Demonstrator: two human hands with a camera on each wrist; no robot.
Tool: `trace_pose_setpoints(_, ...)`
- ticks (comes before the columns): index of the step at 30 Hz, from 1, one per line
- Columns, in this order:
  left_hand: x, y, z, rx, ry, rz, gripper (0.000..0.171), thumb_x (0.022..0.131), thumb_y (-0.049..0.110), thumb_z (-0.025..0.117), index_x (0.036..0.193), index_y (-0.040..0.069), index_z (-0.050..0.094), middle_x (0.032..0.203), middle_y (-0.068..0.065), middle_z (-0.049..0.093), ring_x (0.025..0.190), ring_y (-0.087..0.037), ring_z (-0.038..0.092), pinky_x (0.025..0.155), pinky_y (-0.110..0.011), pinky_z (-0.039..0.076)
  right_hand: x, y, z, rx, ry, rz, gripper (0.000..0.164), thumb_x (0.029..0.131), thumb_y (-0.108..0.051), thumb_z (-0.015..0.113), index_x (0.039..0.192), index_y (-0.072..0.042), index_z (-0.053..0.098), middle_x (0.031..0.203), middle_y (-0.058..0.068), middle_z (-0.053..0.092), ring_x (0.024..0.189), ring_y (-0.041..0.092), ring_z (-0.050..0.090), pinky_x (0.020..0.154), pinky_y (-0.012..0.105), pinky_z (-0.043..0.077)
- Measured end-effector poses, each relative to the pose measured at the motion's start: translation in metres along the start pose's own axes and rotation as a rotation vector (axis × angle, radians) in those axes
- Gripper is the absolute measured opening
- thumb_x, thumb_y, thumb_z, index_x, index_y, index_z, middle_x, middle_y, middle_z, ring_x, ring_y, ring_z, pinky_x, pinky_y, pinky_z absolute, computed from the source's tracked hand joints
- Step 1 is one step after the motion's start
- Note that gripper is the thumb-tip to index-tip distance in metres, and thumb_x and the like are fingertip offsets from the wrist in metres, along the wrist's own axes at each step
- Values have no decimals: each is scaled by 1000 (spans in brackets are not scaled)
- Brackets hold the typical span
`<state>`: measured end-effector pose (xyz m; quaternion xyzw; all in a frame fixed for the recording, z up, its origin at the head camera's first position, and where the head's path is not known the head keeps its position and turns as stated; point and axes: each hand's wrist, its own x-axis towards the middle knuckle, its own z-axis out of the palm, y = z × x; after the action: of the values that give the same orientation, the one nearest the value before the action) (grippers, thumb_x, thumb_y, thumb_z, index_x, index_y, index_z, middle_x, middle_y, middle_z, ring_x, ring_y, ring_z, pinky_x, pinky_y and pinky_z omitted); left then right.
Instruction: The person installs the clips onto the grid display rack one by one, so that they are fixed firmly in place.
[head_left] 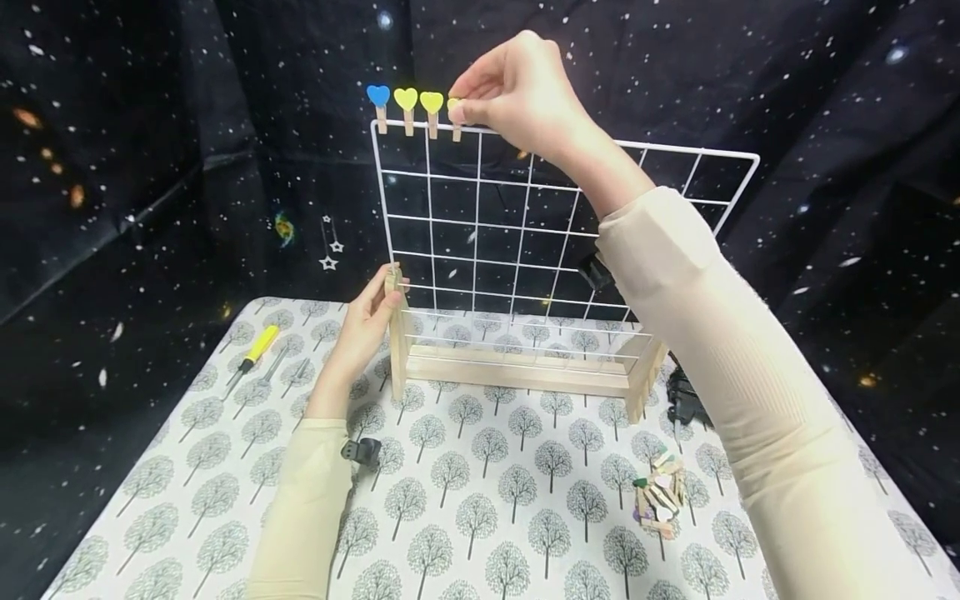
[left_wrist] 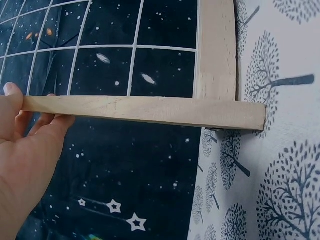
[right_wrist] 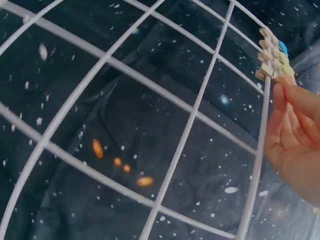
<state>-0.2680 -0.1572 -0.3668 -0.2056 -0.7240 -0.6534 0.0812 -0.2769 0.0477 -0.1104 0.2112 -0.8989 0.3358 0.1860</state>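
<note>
Head view: clothespin (head_left: pixel 455 117) at grid's (head_left: pixel 525 250) top edge

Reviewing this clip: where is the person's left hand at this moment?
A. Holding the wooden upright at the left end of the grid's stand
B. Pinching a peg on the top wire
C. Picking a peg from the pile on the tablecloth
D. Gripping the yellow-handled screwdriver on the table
A: the left hand holds the wooden upright of the stand, while the right hand pinches a peg on the wire grid.

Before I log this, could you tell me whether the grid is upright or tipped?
Upright: the grid stands in its wooden base on the table.
</note>
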Motion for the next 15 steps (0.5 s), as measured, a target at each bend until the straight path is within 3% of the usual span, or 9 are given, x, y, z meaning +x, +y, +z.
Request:
trace_pose_setpoints(4,0,1,1,-7,-1,-6,48,92,16,41,137,16,25,128,-18,42,120,-27,39,103,-38,28,-3,3,-1,16,-7,5,27,71,-29,69,91,-11,69,84,0,68,70,6,61,56,17,44)
trace_pose_setpoints(9,0,0,2,-19,-3,-15,49,92,17,41,138,14,24,128,-18,42,120,-26,40,103,-37,29,-4,3,-4,-4,-27,19,29,71,-31,68,93,-12,69,85,0,68,66,9,60,46,18,44)
trace_pose_setpoints(11,0,0,2,-20,1,-14,49,92,17,41,138,13,24,128,-18,42,120,-25,40,103,-37,28,-3,2,-2,-16,-34,11,30,71,-32,68,93,-12,69,85,0,68,67,9,59,48,18,45)
trace_pose_setpoints(15,0,-1,2,-12,10,-15,46,92,19,41,137,18,28,127,-15,44,119,-22,41,103,-36,29,-2,3,3,12,-18,10,30,72,-29,68,96,-11,68,90,1,67,75,7,61,67,16,47)
